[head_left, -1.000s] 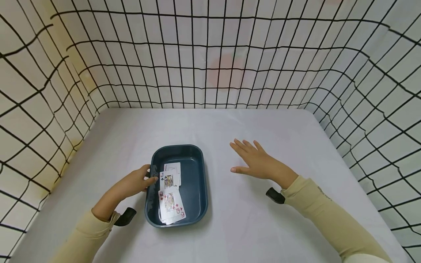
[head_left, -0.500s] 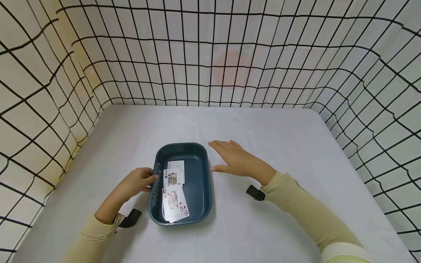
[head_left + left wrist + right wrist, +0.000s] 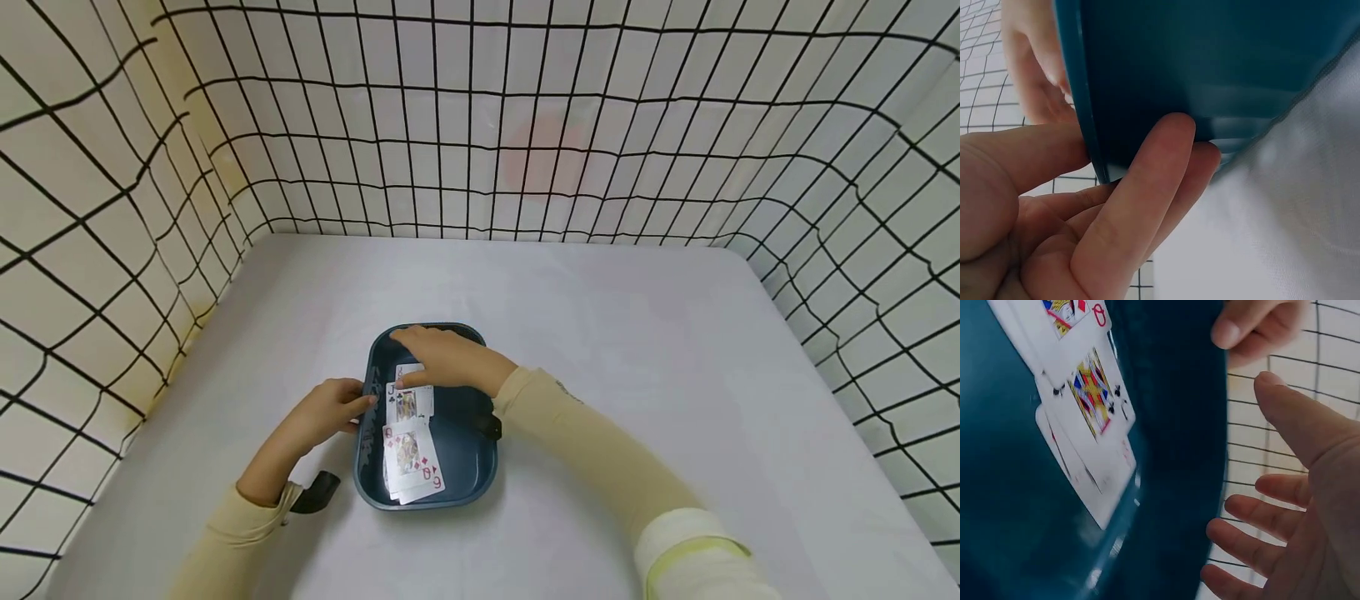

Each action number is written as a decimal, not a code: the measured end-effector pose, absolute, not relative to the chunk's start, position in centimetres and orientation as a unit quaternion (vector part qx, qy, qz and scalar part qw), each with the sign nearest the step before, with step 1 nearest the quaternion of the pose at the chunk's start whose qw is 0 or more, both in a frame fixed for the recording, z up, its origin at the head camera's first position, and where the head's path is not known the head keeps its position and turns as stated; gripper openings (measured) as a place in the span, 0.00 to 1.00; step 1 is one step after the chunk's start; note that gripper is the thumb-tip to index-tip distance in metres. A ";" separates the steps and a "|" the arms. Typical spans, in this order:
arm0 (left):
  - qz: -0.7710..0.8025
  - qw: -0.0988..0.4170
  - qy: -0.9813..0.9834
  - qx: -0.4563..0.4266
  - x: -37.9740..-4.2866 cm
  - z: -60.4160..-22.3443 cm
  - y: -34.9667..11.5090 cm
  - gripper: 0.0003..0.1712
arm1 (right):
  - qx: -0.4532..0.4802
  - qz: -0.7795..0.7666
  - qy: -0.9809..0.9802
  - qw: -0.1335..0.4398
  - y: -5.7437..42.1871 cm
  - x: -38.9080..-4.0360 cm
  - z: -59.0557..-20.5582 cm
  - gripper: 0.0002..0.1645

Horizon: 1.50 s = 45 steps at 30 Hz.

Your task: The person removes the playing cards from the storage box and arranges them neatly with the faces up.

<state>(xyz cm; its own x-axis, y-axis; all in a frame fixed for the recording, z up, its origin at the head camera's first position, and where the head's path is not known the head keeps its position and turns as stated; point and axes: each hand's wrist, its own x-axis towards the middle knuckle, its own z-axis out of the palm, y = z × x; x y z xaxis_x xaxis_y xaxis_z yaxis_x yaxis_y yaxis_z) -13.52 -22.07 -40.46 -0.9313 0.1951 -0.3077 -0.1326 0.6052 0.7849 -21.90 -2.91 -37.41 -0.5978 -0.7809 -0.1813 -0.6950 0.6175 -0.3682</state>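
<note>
A dark blue rectangular tray (image 3: pixel 459 450) sits on the white-covered table, left of the middle. Overlapping playing cards lie along its left side, among them a queen of diamonds (image 3: pixel 408 458) and a jack of clubs (image 3: pixel 406 406). My left hand (image 3: pixel 330 412) pinches the tray's left rim; in the left wrist view its thumb is inside and the fingers (image 3: pixel 1147 181) press the outer wall. Over the far part of the tray hovers my right hand (image 3: pixel 450 360), fingers spread and holding nothing, partly covering the farthest cards. The right wrist view shows its fingertips (image 3: pixel 1222 528) close by the rim.
Black wire mesh (image 3: pixel 510 158) with white sheeting behind it borders the back and both sides of the table (image 3: pixel 615 317). A black wrist device (image 3: pixel 315 492) sticks out under the left sleeve, another (image 3: pixel 489 427) under the right one.
My right hand has swept left from the bare table to over the tray. The left hand keeps its hold on the rim. The head view has shifted slightly.
</note>
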 end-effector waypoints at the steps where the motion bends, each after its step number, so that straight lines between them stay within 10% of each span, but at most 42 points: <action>1: 0.444 0.184 0.877 0.018 -13.6 -40.5 -22.1 0.17 | -0.412 -0.130 0.885 0.171 -3.4 -22.0 -37.8 0.46; 21: 0.433 0.166 0.886 0.005 -13.5 -40.8 -21.9 0.16 | -0.335 -0.057 0.923 0.182 -5.9 -22.1 -42.5 0.43; 31: 0.434 0.165 0.886 0.008 -13.5 -40.9 -22.0 0.16 | -0.271 -0.371 0.857 0.231 -4.0 -23.8 -40.8 0.10; 45: 0.433 0.158 0.887 -0.014 -13.4 -41.0 -21.7 0.18 | -0.160 -0.564 0.789 0.184 7.5 -27.0 -37.9 0.17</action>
